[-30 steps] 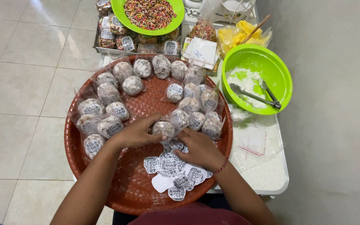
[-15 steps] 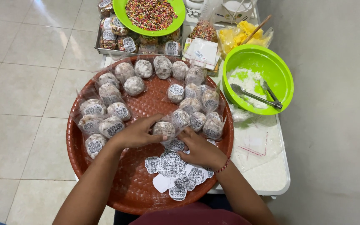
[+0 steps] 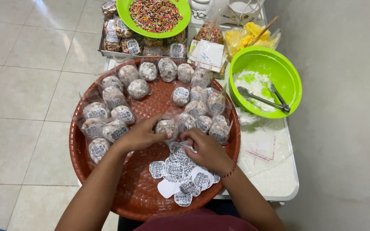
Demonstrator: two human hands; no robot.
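Steady the bagged ball (image 3: 166, 127) in the gripping left hand (image 3: 140, 136) while the right hand (image 3: 206, 149), pinching a sticker (image 3: 177, 148) at 6 o'clock, presses it flat.

I am seeing a green bowl (image 3: 294, 81) sitting on the white worktop (image 3: 279, 184), holding white powder and metal tongs (image 3: 264, 99). A green plate of coloured sprinkles (image 3: 156, 15) is resting over a metal tray (image 3: 108, 53) beyond.

Red-brown woven tray (image 3: 108, 179); green bowl (image 3: 294, 81) (white inside); black-and-white stickers (image 3: 180, 164)
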